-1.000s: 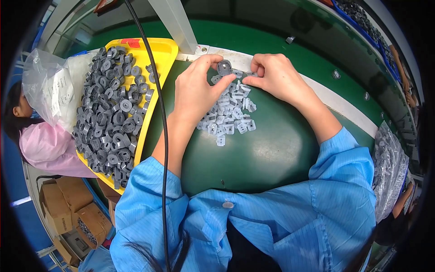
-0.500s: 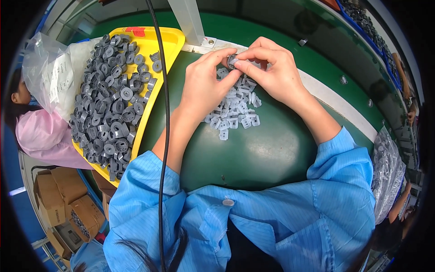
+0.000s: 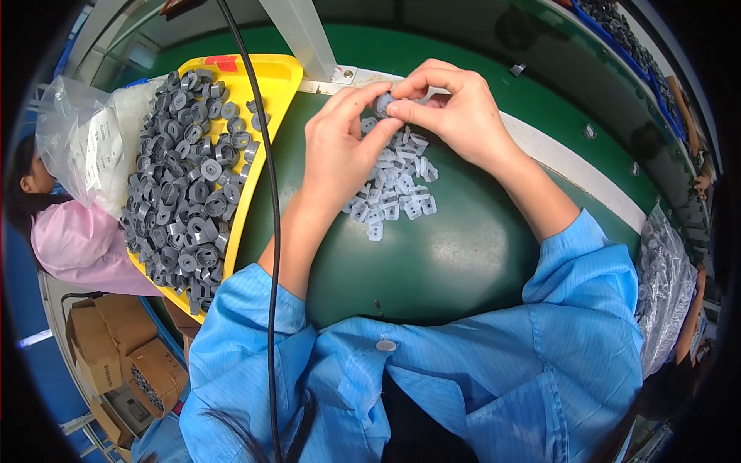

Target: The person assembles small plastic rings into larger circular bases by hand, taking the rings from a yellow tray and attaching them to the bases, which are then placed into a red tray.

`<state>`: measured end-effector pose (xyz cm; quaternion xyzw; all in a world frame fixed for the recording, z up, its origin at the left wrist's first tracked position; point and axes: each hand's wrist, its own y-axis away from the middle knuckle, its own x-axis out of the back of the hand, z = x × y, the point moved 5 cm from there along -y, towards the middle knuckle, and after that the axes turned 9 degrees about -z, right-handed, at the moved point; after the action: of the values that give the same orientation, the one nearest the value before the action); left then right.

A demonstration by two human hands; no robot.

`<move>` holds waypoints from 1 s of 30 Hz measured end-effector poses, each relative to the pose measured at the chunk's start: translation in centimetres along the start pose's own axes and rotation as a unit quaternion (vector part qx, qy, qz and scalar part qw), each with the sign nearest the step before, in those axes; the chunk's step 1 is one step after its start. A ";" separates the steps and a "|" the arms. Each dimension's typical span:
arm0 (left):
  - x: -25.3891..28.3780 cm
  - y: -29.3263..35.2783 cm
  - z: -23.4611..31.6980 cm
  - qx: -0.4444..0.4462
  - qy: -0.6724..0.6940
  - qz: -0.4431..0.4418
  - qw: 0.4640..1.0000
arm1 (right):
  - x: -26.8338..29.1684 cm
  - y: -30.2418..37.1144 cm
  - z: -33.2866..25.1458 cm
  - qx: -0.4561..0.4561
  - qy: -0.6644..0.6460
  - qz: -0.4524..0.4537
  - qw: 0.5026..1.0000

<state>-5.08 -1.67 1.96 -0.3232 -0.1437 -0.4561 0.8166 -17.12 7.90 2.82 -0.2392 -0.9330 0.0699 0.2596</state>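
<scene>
Both my hands meet over the far part of the green work surface. Between the thumb and forefinger of my left hand sits a small grey round plastic part. My right hand pinches the same part from the right, its thumb and fingertips against it. Fingers cover much of the part, so whether a pale piece sits inside it cannot be made out. Just below the hands lies a loose heap of small translucent plastic pieces. To the left, many grey round parts fill a yellow tray.
A black cable hangs down across the view, in front of the tray's right side. Clear plastic bags lie at left and right. Cardboard boxes stand lower left. Another person's pink sleeve is beside the tray.
The grey part has turned between my fingers and shows a paler side now. My hands stay together, both still gripping it. The whole view has shifted slightly.
</scene>
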 end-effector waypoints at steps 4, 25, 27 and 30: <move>-0.1 0.0 0.6 -0.029 -0.018 -0.002 0.999 | -0.3 -0.4 1.4 -0.034 -0.093 -0.055 0.994; 0.3 0.0 1.9 -0.134 -0.096 -0.119 0.979 | -0.4 0.2 0.2 -0.147 -0.111 -0.277 0.943; 0.8 0.1 2.0 -0.130 -0.091 -0.093 0.983 | -0.5 0.1 -0.3 -0.122 -0.116 -0.251 0.953; 1.3 -0.3 2.6 -0.132 -0.072 -0.040 0.988 | -0.2 -0.1 1.2 -0.147 -0.408 -0.200 0.879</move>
<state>-4.43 -0.90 4.75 -0.4542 -0.1534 -0.4793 0.7352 -17.60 7.71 1.71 -0.0331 -0.9838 -0.0299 -0.1737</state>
